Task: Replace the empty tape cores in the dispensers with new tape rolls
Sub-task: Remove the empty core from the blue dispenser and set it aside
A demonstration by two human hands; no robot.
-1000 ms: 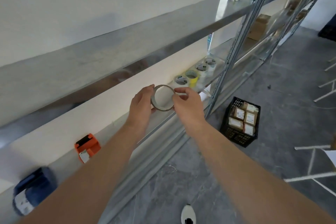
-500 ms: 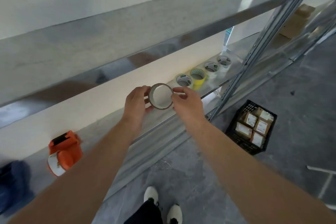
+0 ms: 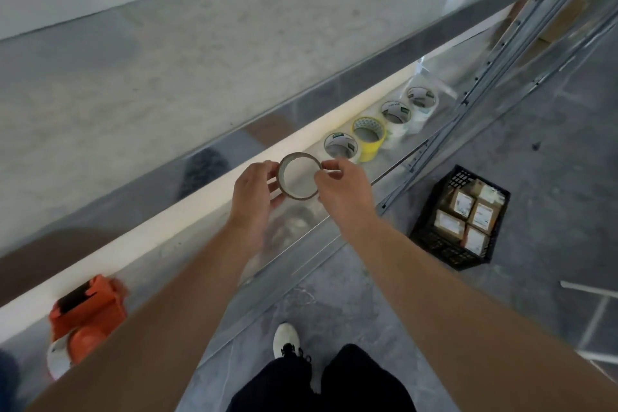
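Thin ring, seemingly an empty core (image 3: 298, 196), above the shelf (image 3: 187, 241) just left of the new rolls (image 3: 369, 150): my left hand (image 3: 254, 192) curls fingers round the left rim, my right hand (image 3: 344, 186) pinches the right rim; best set it down clear of the rolls.

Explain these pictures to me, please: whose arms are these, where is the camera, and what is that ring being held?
No machine here: these are a person's bare arms. All pictures come from one wide-angle camera worn on the head, looking down, so you also see a shoe and the floor. The left hand holds a thin brown ring, apparently an empty tape core; the right hand pinches its rim. Below runs a metal shelf. On it lie four tape rolls, including a yellow roll, and nearer the person an orange tape dispenser. On the floor sits a black crate of small boxes.
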